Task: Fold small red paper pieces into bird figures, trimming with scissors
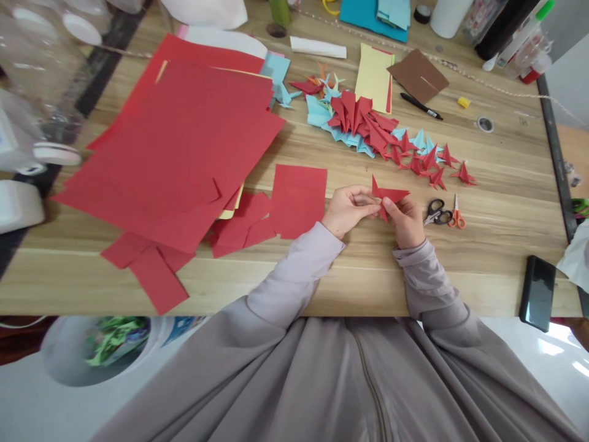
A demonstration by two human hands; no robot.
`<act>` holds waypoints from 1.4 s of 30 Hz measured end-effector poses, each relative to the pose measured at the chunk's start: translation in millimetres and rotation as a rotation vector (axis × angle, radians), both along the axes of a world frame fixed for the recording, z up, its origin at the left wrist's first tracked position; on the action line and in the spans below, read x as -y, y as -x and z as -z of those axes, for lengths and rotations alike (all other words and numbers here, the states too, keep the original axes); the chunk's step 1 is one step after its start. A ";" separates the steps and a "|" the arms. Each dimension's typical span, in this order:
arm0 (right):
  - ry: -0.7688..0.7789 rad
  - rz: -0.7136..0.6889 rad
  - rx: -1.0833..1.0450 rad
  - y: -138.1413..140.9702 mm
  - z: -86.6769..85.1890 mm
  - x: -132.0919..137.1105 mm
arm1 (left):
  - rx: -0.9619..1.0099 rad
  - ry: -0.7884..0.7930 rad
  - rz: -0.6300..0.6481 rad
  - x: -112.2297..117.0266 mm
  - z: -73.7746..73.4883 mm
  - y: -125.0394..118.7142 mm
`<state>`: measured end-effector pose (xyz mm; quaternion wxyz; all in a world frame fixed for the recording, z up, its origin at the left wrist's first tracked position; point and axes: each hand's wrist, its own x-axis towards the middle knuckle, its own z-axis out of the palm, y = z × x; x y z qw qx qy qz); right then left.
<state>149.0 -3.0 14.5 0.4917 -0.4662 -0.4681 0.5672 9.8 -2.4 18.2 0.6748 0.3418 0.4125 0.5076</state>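
Note:
Between my hands is a red origami crane [390, 193], its pointed flaps sticking out to the top and the right. My left hand [348, 209] pinches its lower left side with thumb and fingers. Thumb and fingers of my right hand [407, 218] are closed on its lower right part. A square of red paper [299, 201] lies just left of my left hand. Beyond my hands are several folded red cranes [429, 161] and a bunch of red folded pieces [356, 116] over light blue ones [352, 140].
Black scissors [437, 212] and orange scissors [457, 216] lie right of my right hand. Large red sheets [175, 141] cover the left side. A phone [537, 291] rests at the front right edge. Behind are a black pen [421, 106], yellow paper [373, 77] and brown paper [418, 75].

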 end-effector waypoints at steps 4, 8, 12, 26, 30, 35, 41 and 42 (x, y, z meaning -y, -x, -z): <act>-0.026 -0.024 0.100 0.3 -6.0 1.4 | -0.054 -0.006 -0.002 -0.1 1.0 -0.9; -0.038 -0.052 0.152 -0.5 -8.6 1.8 | -0.061 -0.019 0.003 0.3 3.1 -1.8; -0.009 -0.044 0.031 0.4 -3.1 2.0 | -0.052 -0.036 -0.021 0.8 2.5 -2.1; 0.223 -0.064 -0.198 4.2 -9.5 1.8 | -0.022 -0.101 0.036 1.2 -2.7 1.7; 0.261 -0.112 -0.168 0.4 -8.4 1.3 | -0.008 -0.162 -0.057 0.6 -4.9 1.5; 0.207 0.008 -0.104 1.9 -11.9 2.4 | 0.068 -0.110 -0.014 0.6 -4.8 2.8; 0.200 -0.017 -0.087 0.4 -12.0 2.1 | -0.022 -0.125 -0.068 1.8 -4.6 -1.2; 0.186 -0.031 -0.083 0.0 -11.3 2.1 | -0.036 -0.130 -0.093 1.7 -4.5 -1.5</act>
